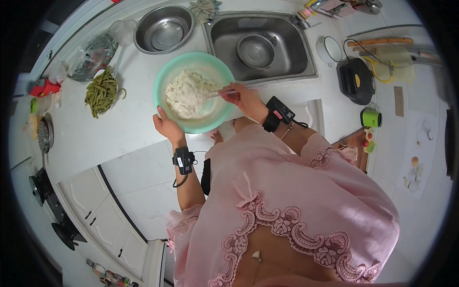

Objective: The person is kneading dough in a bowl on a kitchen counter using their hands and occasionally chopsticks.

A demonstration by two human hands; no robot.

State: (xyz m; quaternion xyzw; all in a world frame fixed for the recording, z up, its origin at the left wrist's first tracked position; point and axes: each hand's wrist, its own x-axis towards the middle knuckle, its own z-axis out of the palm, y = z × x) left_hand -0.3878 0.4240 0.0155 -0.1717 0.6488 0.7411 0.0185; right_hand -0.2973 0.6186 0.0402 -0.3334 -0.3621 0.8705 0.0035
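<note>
A mint-green plastic bowl (160,84) is at the counter's front edge, close to the sink. Inside it lies a shaggy heap of flour dough (190,94), with a floury film on the wall around it. My left hand (168,125) grips the bowl's near-left rim, thumb on top. In my right hand (245,100) is a pair of chopsticks (224,92), reaching over the right rim with their tips at the dough's right side. Black devices are strapped to both my wrists.
A stainless steel basin (140,34) stands behind the bowl. The sink (294,68) at the right holds a smaller metal bowl (255,52). Green beans (102,94) are piled on a plate at left. A white enamel mug (328,50) and a black electric appliance (356,81) stand at right.
</note>
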